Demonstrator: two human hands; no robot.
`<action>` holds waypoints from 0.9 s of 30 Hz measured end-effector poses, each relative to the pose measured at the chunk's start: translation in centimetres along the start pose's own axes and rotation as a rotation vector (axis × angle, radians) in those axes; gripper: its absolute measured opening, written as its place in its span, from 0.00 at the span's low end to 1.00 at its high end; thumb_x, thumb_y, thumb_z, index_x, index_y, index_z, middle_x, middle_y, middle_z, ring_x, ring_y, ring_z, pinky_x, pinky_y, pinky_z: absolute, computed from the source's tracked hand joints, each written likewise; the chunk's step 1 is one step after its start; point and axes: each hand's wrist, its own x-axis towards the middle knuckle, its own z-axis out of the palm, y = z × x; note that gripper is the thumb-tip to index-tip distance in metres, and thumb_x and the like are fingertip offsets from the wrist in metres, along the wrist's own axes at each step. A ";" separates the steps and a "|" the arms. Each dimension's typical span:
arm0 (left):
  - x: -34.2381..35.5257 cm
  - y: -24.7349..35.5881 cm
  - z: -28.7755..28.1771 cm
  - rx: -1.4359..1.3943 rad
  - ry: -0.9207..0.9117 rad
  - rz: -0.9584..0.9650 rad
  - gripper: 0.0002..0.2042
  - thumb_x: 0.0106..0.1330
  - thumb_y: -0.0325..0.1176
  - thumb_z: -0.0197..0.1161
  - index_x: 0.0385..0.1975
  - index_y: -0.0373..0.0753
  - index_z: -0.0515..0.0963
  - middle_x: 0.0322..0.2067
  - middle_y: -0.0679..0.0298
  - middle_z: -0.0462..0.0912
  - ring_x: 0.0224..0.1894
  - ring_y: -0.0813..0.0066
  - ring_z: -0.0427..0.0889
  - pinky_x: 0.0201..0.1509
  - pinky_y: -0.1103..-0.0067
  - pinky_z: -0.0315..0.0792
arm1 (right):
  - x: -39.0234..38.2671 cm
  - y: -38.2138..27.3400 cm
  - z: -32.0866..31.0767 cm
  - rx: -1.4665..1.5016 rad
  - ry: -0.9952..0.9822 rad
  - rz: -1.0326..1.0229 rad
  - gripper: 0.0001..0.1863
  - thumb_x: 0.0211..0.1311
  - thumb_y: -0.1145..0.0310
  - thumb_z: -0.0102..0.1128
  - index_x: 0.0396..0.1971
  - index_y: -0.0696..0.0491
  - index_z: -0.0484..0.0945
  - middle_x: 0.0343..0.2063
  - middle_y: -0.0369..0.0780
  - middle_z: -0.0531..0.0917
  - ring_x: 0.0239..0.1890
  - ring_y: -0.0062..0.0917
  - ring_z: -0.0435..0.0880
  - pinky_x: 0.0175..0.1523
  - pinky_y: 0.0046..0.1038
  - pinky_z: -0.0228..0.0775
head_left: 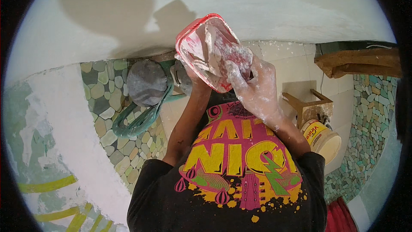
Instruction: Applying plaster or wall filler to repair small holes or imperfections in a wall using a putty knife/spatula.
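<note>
My left hand (192,72) grips a red plastic tub (185,30) from below and its left side, tilting its opening toward me. Smears of white putty (195,45) coat the inside of the tub. My right hand (259,88), dusted with white, is closed on a flat reddish scraper (236,56) caked with putty. The scraper lies partly inside the tub, against the putty. Its far edge is hard to tell from the paste around it. Both hands are raised before my chest, close to the pale wall (279,8).
Below to the left are a round grey lid-like object (147,83) and a green hose-like loop (137,122) on pebble flooring (107,99). On the right stand a small wooden stool (309,105), a yellow-and-white bucket (324,141) and a brown wooden ledge (356,60). Red fabric (340,217) lies lower right.
</note>
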 end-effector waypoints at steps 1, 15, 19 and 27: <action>-0.2 0.0 0.7 0.003 0.002 -0.004 0.32 0.76 0.59 0.44 0.73 0.45 0.58 0.70 0.58 0.65 0.69 0.56 0.67 0.72 0.58 0.65 | -0.1 0.2 0.2 0.069 0.025 0.012 0.16 0.65 0.77 0.60 0.52 0.64 0.78 0.34 0.40 0.86 0.35 0.16 0.80 0.41 0.25 0.75; -1.3 0.9 1.8 0.525 0.313 -0.141 0.36 0.73 0.62 0.49 0.72 0.43 0.59 0.68 0.57 0.67 0.68 0.58 0.69 0.71 0.60 0.66 | -0.4 2.2 2.7 0.441 0.105 0.257 0.12 0.66 0.78 0.61 0.48 0.62 0.80 0.40 0.39 0.86 0.39 0.17 0.83 0.46 0.24 0.78; -1.0 2.3 3.0 0.376 0.057 -0.164 0.39 0.74 0.66 0.38 0.72 0.40 0.58 0.67 0.55 0.67 0.68 0.55 0.69 0.72 0.60 0.64 | -0.4 6.5 -0.6 0.861 0.110 0.427 0.14 0.64 0.77 0.62 0.49 0.59 0.80 0.39 0.39 0.86 0.37 0.21 0.86 0.40 0.23 0.80; -2.3 3.4 0.8 0.331 0.250 -0.151 0.40 0.73 0.66 0.41 0.73 0.38 0.57 0.68 0.54 0.66 0.68 0.56 0.68 0.73 0.59 0.61 | -1.8 7.9 -1.4 1.298 0.303 0.516 0.16 0.64 0.74 0.61 0.52 0.57 0.78 0.42 0.39 0.86 0.37 0.25 0.87 0.37 0.25 0.81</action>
